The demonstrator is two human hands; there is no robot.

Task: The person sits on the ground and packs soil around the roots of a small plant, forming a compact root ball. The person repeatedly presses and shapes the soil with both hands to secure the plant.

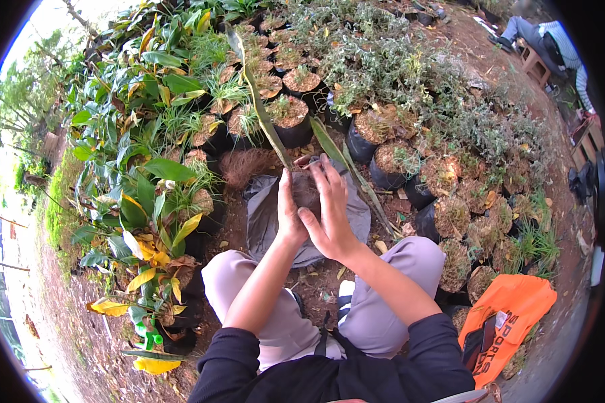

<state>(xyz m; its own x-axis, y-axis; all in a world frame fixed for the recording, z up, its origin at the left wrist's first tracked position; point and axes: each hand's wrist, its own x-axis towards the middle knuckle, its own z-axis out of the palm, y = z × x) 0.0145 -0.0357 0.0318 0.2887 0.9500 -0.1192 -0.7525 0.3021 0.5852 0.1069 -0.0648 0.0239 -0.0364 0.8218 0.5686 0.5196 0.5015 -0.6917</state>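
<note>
Both hands cup a round, brown, fibrous root ball (306, 191) in front of my knees. My left hand (290, 209) lies along its left side, and my right hand (330, 209) covers its right side with the fingers spread a little. A long, stiff snake plant leaf (262, 108) rises from beside my left fingertips; the fingers hide its base. Under the root ball a grey plastic sheet or bag (267, 226) is spread on the soil. More long leaves (365, 186) lean at the right, past my right hand. A clump of reddish-brown fibre (244, 166) lies at the upper left of the sheet.
Potted broad-leaved plants (151, 191) crowd the left. Black plant bags with mulch (288, 118) stand ahead and to the right. An orange bag (509, 322) with a dark phone on it lies at the lower right. Another person (549, 45) sits at the far upper right.
</note>
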